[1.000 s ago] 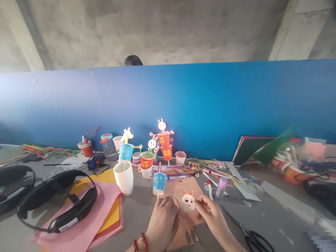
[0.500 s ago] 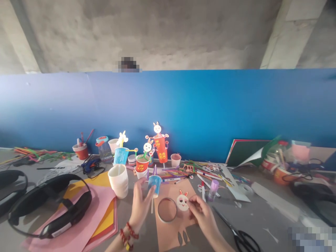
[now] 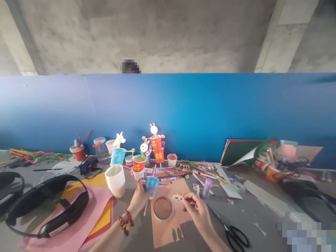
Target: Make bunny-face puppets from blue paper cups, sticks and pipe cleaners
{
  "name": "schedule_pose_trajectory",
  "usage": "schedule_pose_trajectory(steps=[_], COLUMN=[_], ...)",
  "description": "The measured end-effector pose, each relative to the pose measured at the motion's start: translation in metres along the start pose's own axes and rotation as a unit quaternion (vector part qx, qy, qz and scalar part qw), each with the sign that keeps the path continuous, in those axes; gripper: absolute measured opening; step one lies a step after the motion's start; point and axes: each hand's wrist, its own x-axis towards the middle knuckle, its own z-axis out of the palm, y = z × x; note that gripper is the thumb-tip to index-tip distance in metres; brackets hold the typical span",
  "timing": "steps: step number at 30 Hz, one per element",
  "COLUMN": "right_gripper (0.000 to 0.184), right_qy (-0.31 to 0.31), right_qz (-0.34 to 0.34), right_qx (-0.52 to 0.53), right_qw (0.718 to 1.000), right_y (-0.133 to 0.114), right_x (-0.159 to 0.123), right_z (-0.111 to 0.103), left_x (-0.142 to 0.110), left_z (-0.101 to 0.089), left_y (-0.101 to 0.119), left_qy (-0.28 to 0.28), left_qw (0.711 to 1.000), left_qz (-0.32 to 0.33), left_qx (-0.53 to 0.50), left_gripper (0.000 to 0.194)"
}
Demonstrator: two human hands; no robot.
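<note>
My left hand is closed around a small blue paper cup, with purple strips standing up at its top and a pale stick hanging below. Between the fingertips of my right hand is a white paper rabbit face with red ears, tilted so that it looks flattened. Under both hands lies an orange-brown paper sheet with ear-shaped holes near its lower edge. On that sheet rests a round ring, possibly a tape roll.
Finished rabbit cups stand at the back, among them a red one and a blue one. White stacked cups and a black headset are on the left. Scissors and a glue stick lie right.
The rabbit face has tipped from facing me to nearly edge-on. My left hand has turned and tilted the blue cup a little. The whole view has shifted slightly.
</note>
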Motion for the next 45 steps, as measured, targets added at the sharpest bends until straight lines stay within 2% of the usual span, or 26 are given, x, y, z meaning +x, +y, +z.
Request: schedule_pose_trajectory(steps=[2,5,9,14,19,24,28,31,33,38,45], right_gripper=[0.023,0.018,0.021,0.021,0.022,0.018,0.017,0.016,0.016,0.016,0.017], right_qy=[-0.001,0.003,0.009,0.013,0.009,0.016,0.017,0.010,0.005,-0.004,-0.009], right_qz=[-0.088,-0.222,-0.294,-0.301,-0.300,-0.261,-0.232,-0.216,-0.209,-0.200,-0.192], right_qx=[-0.058,-0.132,-0.162,-0.177,-0.186,-0.184,-0.185,-0.183,-0.183,-0.178,-0.175], right_qw=[0.994,0.966,0.942,0.937,0.936,0.948,0.955,0.959,0.961,0.963,0.966], right_y=[-0.007,-0.015,-0.019,-0.017,-0.016,-0.009,-0.003,-0.001,0.000,-0.002,-0.002], right_x=[-0.001,-0.002,-0.004,-0.008,-0.010,-0.002,0.004,0.004,0.003,0.001,0.001], right_z=[-0.003,-0.008,-0.009,-0.010,-0.012,-0.015,-0.016,-0.014,-0.012,-0.008,-0.007], left_x=[-0.008,-0.022,-0.042,-0.064,-0.066,-0.059,-0.055,-0.053,-0.052,-0.051,-0.041], left_z=[-0.005,-0.015,-0.024,-0.026,-0.034,-0.046,-0.057,-0.064,-0.065,-0.059,-0.044], left_y=[0.002,0.004,-0.001,-0.013,-0.014,-0.013,-0.014,-0.011,-0.009,-0.006,0.000], left_qy=[-0.020,-0.067,-0.139,-0.213,-0.188,-0.217,-0.159,-0.118,-0.107,-0.109,-0.150], left_qw=[0.999,0.994,0.970,0.956,0.976,0.975,0.983,0.974,0.968,0.974,0.971], left_qz=[0.011,0.009,-0.018,-0.013,0.004,0.016,0.038,0.051,0.055,0.050,0.050], left_qx=[-0.024,-0.081,-0.199,-0.200,-0.111,-0.053,0.086,0.189,0.222,0.192,0.180], left_gripper=[0.073,0.071,0.072,0.077,0.077,0.084,0.081,0.077,0.075,0.074,0.081])
